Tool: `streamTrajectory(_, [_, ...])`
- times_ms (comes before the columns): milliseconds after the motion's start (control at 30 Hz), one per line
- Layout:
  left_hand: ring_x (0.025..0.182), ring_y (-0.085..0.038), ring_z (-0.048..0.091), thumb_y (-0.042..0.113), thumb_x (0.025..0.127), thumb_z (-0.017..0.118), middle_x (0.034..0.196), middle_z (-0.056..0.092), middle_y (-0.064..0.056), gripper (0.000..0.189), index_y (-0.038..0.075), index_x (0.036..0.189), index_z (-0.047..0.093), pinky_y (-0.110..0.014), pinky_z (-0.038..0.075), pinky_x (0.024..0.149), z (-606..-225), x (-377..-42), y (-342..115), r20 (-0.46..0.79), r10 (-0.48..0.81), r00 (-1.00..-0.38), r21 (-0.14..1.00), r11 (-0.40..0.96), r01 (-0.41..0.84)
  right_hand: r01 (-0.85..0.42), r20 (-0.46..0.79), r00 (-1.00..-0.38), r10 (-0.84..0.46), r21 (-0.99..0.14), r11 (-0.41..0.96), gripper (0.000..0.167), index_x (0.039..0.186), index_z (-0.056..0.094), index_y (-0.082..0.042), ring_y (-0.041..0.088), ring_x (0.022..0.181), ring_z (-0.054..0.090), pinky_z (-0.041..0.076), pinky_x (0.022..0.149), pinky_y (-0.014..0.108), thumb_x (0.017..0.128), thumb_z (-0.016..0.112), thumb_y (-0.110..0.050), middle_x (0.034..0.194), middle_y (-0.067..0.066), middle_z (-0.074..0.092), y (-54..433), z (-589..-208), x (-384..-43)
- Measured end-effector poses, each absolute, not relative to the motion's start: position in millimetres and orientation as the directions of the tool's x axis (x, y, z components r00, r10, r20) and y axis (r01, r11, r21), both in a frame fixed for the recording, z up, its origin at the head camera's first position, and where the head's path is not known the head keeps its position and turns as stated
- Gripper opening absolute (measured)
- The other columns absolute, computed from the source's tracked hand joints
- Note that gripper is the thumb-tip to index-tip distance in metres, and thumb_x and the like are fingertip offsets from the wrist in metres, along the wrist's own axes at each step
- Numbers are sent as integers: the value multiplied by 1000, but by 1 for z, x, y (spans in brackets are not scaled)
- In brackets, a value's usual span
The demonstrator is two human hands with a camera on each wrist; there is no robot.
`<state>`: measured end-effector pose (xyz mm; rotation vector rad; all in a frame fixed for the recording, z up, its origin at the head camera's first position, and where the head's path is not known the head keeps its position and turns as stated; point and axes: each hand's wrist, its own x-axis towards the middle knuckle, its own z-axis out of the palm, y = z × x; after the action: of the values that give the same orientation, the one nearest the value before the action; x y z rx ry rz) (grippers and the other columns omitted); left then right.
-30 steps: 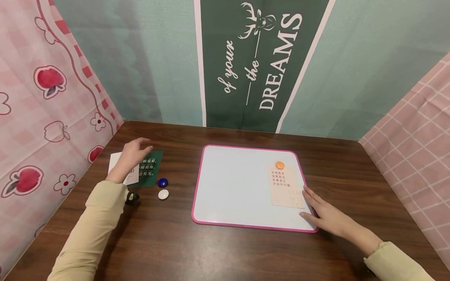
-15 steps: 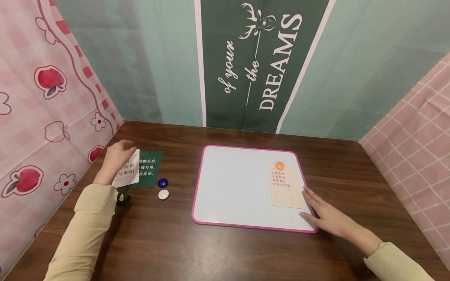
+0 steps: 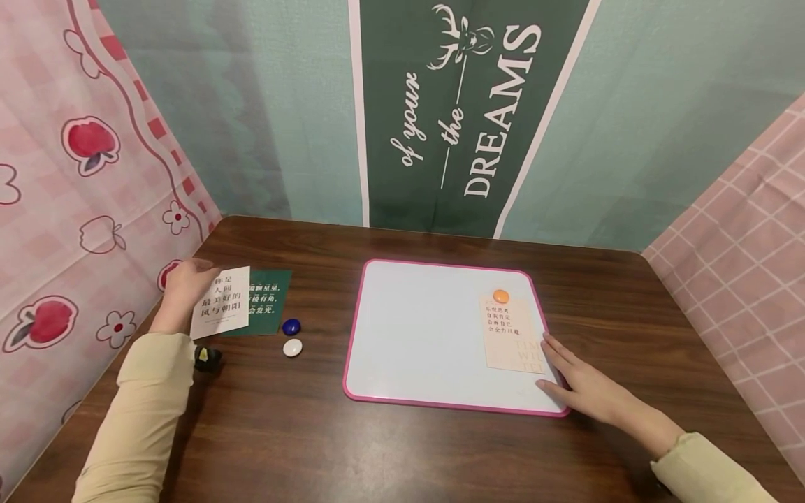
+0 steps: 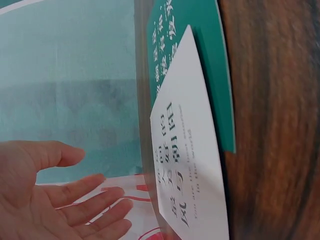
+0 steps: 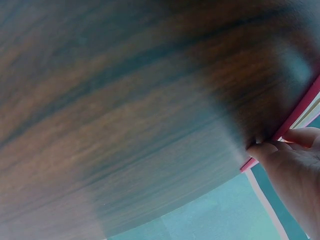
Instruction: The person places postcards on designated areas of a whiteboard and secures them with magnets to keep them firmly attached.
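Note:
My left hand is beside the left edge of a white card with dark printed characters. In the left wrist view its fingers are loosely bent and apart from the card, holding nothing. The white card overlaps a green card with white lettering. A blue round magnet and a white round magnet lie just right of the cards. My right hand rests with extended fingers on the right edge of a pink-rimmed whiteboard. On the board, an orange magnet sits at the top of a cream card.
The dark wooden table carries everything. A pink apple-print cloth borders the left side, a pink grid cloth the right. Behind hangs a green curtain with white lettering on its dark stripe.
My left hand has moved left from above the cards to the white card's left side, uncovering its text. The right hand, board, cards and magnets stay where they were.

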<state>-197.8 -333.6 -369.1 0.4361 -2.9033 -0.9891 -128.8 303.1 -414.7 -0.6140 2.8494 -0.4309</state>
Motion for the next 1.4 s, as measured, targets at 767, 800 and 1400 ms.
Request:
streamTrajectory(767, [82,-38,44,23,85,55,88,47,-29,49,-23,100,47,-49,41,80,-372,-193,-344,-228,-363,-904,459,778,-428,-368,-133,-894,-428,-326,871,81,140,27,3,43,127,31,34,95,56,86,53,-51,147,21,20,302,-412,-129])
streamTrajectory(800, [80,-37,44,24,85,56,85,46,-27,50,-23,99,47,-46,42,76,-373,-193,-344,-245,-365,-898,453,776,-439,-368,-133,-894,-428,-327,871,81,140,27,3,43,127,32,34,95,56,86,53,-51,147,21,20,302,-412,-129])
streamTrajectory(1400, [82,-38,45,41,76,67,90,48,-29,74,-23,107,46,-52,38,78,-376,-197,-336,-323,-345,-881,327,833,-446,-354,-151,-896,-417,-324,877,82,141,26,2,42,127,32,33,95,57,86,52,-53,148,20,18,304,-416,-130])
